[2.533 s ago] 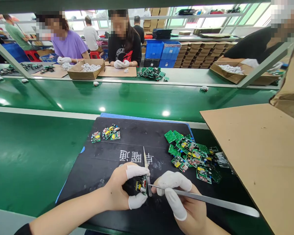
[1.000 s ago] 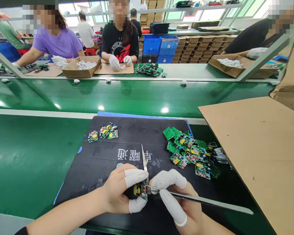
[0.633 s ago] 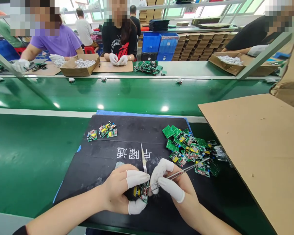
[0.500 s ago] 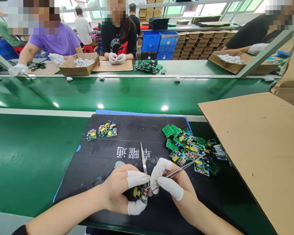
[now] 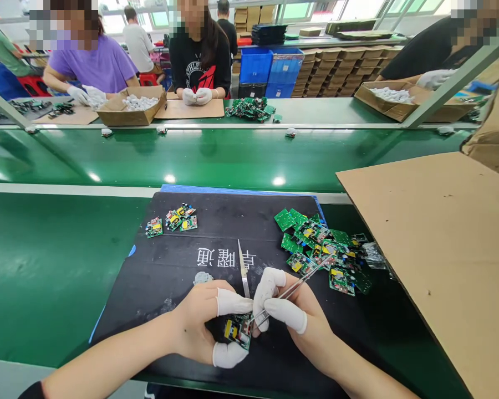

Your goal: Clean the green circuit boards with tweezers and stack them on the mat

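Observation:
Between the thumb and fingers of my left hand (image 5: 208, 324) is a small green circuit board (image 5: 238, 331) with a yellow-banded part on it. White finger cots cover those fingertips. My right hand (image 5: 293, 310), also in finger cots, pinches a pair of metal tweezers (image 5: 300, 281). The tweezer tips touch or lie just over the board's right side; exactly what they meet is too small to tell. Just beyond my hands a slim pointed blade-like tool (image 5: 243, 269) lies on the black mat (image 5: 170, 266). A grey lump (image 5: 203, 278) sits beside it, behind my left hand.
A heap of circuit boards (image 5: 316, 241) lies at the mat's right, and a small group of boards (image 5: 183, 217) at its upper left. A large cardboard sheet (image 5: 436, 221) borders the right side. Past the mat runs a green conveyor (image 5: 216, 158) carrying small white-topped pieces; co-workers sit across it.
Both hands stay over the same spot; the tweezers' rear end has swung slightly left and down. Pieces on the conveyor have shifted left. A co-worker in purple has drawn an arm in.

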The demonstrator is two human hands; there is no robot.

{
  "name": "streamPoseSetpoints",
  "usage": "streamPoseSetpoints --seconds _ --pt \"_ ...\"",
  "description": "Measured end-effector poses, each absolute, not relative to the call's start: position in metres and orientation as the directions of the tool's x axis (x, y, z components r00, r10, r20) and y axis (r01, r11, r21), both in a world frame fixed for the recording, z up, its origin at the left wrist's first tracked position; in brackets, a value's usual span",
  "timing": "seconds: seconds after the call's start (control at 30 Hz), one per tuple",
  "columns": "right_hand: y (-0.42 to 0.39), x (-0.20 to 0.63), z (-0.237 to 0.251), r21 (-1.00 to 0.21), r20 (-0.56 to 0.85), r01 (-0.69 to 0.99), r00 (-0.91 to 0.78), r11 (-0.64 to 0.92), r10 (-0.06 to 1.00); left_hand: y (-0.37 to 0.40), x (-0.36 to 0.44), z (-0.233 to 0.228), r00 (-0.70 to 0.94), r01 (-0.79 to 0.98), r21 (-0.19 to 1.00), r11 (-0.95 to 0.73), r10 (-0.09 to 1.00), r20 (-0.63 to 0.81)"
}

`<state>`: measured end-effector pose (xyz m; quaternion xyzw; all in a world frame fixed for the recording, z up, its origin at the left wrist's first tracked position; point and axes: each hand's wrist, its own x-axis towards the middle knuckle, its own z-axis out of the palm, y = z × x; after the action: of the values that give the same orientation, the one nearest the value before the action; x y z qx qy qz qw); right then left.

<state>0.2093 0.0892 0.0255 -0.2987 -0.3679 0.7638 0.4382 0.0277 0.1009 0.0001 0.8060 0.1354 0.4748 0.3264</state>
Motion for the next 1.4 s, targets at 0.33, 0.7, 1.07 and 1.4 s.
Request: streamPoseSetpoints --seconds 0.33,0.7,1.07,1.4 --pt "0.091 0.209 0.024 -0.769 -0.188 -0.471 -0.48 -0.432 0.857 0.102 0.03 0.005 0.527 -0.136 0.678 -0.722 0.527 0.667" --pt "0.094 0.208 0.032 -0.76 -0.183 -0.529 -0.382 -0.377 0.906 0.109 0.013 0.006 0.492 0.027 0.652 -0.758 0.577 0.651" --pt "0.092 0.181 0.006 -0.989 -0.075 0.145 -0.327 -0.029 0.942 0.124 -0.007 0.004 0.156 0.09 0.775 -0.625 0.778 0.609" --pt "0.092 0.174 0.001 -0.941 0.102 0.251 -0.428 0.227 0.898 0.119 0.002 0.006 0.194 0.156 0.705 -0.692 0.721 0.665"
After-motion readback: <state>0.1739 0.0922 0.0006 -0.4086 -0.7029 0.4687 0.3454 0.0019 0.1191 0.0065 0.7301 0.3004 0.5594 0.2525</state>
